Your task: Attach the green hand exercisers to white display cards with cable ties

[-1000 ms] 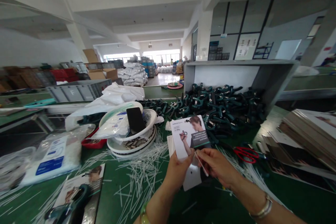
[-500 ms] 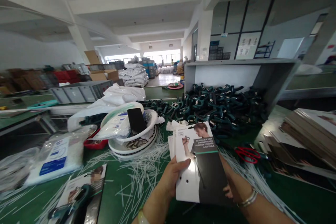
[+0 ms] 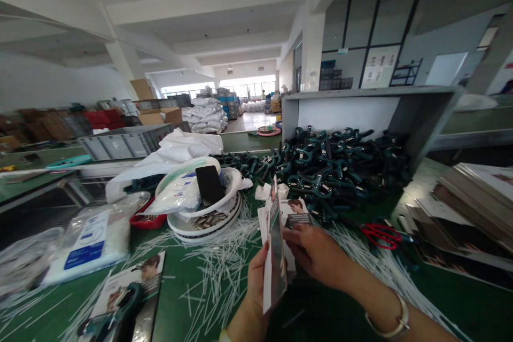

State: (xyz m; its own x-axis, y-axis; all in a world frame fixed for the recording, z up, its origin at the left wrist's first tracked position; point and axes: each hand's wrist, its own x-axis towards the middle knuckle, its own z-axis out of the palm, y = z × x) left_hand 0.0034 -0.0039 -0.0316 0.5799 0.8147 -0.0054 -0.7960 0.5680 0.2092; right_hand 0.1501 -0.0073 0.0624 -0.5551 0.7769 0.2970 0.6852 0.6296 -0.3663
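A printed card (image 3: pixel 276 256), turned nearly edge-on, is gripped by my left hand (image 3: pixel 257 278), its thumb along the card's left side. My right hand (image 3: pixel 316 254) is closed at the card's right side, its fingers bent against a second printed card (image 3: pixel 295 208) behind; what exactly the fingertips pinch is partly hidden. More white card edges show just left of the upright card. Beyond the hands lies a large heap of dark green hand grips (image 3: pixel 328 165). At the lower left, one hand grip (image 3: pixel 120 312) rests on another printed card (image 3: pixel 154 278).
Thin white ties (image 3: pixel 220 272) are scattered over the green table. Red-handled scissors (image 3: pixel 380 236) lie at the right, beside stacked cards (image 3: pixel 468 214). A black phone (image 3: pixel 210 186) sits on white bowls at centre left, near a plastic bag (image 3: pixel 90 240) and a red tray (image 3: pixel 148 220).
The card that faced me has swung nearly edge-on. My right hand has moved from behind it, up and left, and its fingers now show beside the cards.
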